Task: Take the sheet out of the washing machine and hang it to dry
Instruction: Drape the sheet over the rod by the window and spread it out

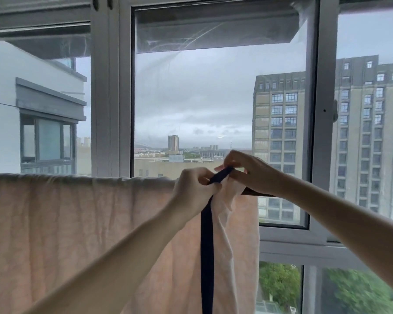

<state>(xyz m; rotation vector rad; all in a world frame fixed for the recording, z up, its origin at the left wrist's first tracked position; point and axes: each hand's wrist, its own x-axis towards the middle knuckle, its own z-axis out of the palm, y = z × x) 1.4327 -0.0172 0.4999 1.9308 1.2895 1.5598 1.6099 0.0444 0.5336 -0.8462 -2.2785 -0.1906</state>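
While draped, sheet (77, 223) edge sits between hands.

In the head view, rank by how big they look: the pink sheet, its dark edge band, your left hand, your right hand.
1. Pink sheet, by far the largest; it hangs over the line.
2. Dark edge band, long and narrow.
3. Left hand and right hand: they look alike, so no ranking. Both pinch the band's top end.

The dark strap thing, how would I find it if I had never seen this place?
Look at the big window, then down to the pale pink sheet draped along its lower half. At the sheet's right end, the left hand and right hand pinch a dark band hanging straight down, the only narrow, nearly black thing among pale cloth.
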